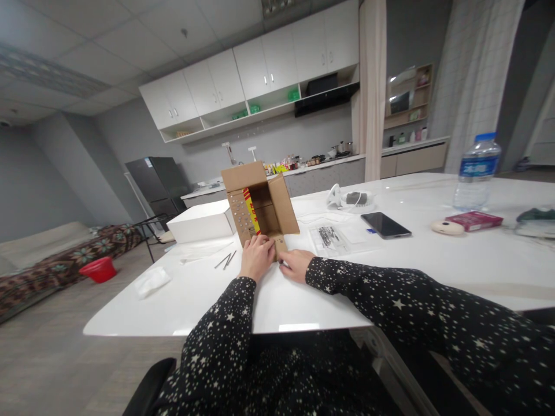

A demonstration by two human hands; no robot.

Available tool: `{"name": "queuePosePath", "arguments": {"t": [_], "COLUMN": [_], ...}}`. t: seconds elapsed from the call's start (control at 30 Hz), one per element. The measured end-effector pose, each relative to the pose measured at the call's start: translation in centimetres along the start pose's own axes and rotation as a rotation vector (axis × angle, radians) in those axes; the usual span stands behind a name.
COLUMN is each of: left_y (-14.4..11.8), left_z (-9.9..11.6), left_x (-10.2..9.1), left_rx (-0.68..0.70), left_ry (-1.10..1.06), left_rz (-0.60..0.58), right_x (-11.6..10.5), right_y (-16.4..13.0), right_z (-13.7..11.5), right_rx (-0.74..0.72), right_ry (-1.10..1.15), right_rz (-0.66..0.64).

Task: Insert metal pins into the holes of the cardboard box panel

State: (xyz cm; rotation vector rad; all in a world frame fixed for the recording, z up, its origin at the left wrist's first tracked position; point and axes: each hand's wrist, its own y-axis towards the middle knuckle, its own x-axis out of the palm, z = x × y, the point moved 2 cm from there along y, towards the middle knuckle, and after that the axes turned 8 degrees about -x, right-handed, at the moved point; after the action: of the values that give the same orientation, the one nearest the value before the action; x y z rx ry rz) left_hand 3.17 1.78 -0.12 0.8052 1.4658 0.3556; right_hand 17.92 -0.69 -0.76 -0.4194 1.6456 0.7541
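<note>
An open cardboard box [263, 205] stands on the white table with its flaps spread and its opening facing me. Small shiny studs dot its left side, and a yellow and red strip runs along the inner edge. My left hand [259, 257] grips the lower front flap with curled fingers. Close beside it, my right hand [298, 265] is closed at the flap's lower right corner, thumb and fingers pinched together. A small dark thing shows at its fingertips, too small to name. Two thin dark strips [228, 259] lie left of my left hand.
A white box [202, 221] and a crumpled white tissue [152, 282] are on the left. Rightward lie a clear plastic bag [332, 238], a phone [385, 225], a white handheld device [350, 198], a dark red pack [474, 219] and a water bottle [476, 173].
</note>
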Motion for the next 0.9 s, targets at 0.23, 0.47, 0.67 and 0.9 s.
{"name": "queuePosePath", "arguments": {"t": [0.23, 0.47, 0.67, 0.9], "left_y": [-0.04, -0.05, -0.07, -0.02], "left_z": [-0.18, -0.36, -0.41, -0.40], "left_x": [0.16, 0.25, 0.39, 0.38], "left_rx": [-0.001, -0.013, -0.025, -0.038], "left_ry": [-0.032, -0.058, -0.046, -0.051], "left_rz": [-0.016, -0.023, -0.019, -0.023], "right_x": [0.05, 0.19, 0.22, 0.32], "right_y": [-0.01, 0.06, 0.09, 0.16], "right_z": [0.11, 0.20, 0.17, 0.21], "right_rx": [-0.008, -0.015, -0.011, -0.007], "right_ry": [0.003, 0.002, 0.002, -0.001], "right_rz": [0.001, -0.002, 0.002, 0.005]}}
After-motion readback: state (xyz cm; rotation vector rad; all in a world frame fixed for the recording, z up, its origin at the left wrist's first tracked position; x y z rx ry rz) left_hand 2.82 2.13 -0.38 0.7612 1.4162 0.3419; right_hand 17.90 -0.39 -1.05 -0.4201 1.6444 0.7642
